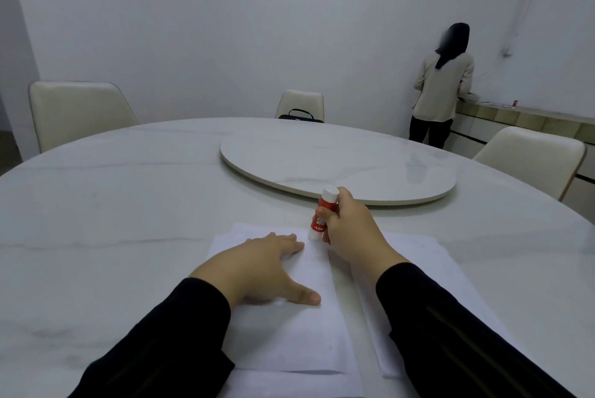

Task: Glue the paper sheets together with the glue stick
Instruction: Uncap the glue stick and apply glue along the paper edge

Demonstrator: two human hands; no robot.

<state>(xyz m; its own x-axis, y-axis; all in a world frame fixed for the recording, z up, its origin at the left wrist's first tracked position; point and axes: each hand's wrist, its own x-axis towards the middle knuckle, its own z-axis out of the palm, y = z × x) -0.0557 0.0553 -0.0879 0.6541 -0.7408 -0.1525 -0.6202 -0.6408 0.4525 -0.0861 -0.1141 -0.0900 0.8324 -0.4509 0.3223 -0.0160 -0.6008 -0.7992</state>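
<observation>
Red glue stick stands near-upright, tip on paper.

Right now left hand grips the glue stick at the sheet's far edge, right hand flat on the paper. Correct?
Hands are swapped. The head view shows the right hand gripping the glue stick at the sheet's far edge, while the left hand lies flat on the paper.
</observation>
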